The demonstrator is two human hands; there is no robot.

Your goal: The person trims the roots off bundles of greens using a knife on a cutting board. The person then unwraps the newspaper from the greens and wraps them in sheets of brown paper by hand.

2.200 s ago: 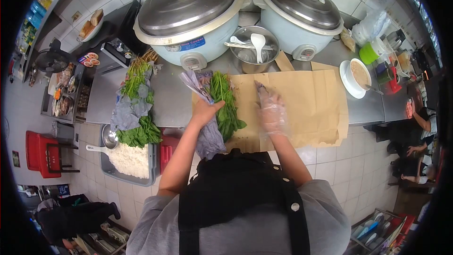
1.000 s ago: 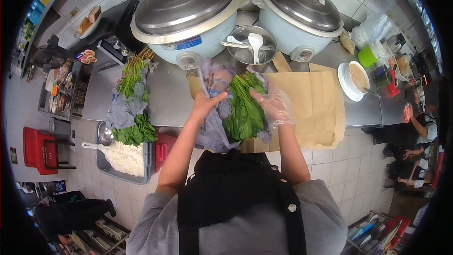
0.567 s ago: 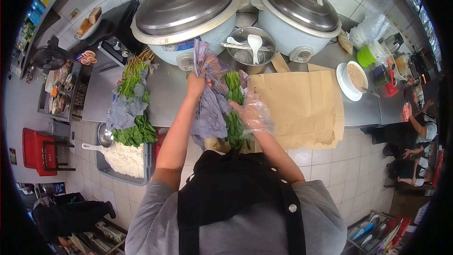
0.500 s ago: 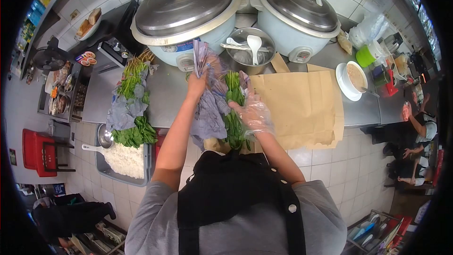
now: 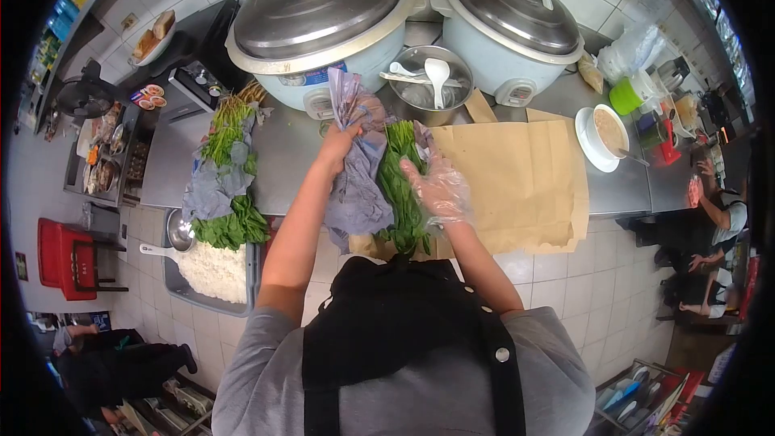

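Observation:
A bunch of leafy greens [image 5: 395, 186] lies upright on the counter in front of me, partly unwrapped. My left hand [image 5: 337, 148] is closed on the crumpled purple-grey paper wrapper [image 5: 359, 194], folded back along the left side of the bunch. My right hand [image 5: 440, 190], in a clear plastic glove, rests against the right side of the greens. Its thumb lies on the leaves, apart from the fingers, which reach toward the paper's right edge; the fingertips are partly hidden. Left of my arm lies a second bunch of greens [image 5: 234, 222], with paper around its middle.
Brown paper [image 5: 508, 182] covers the counter at right. Two large rice cookers [image 5: 343, 85] [image 5: 514, 64] stand behind, with a metal pot [image 5: 428, 113] between them. A bowl of soup [image 5: 607, 129] sits farther right. A tub of rice [image 5: 210, 274] is below left. Other people appear at both sides.
My right hand has shifted slightly, its thumb now higher on the bunch. The paper has moved a little leftward, and more of the leaves show. My left hand keeps its grip.

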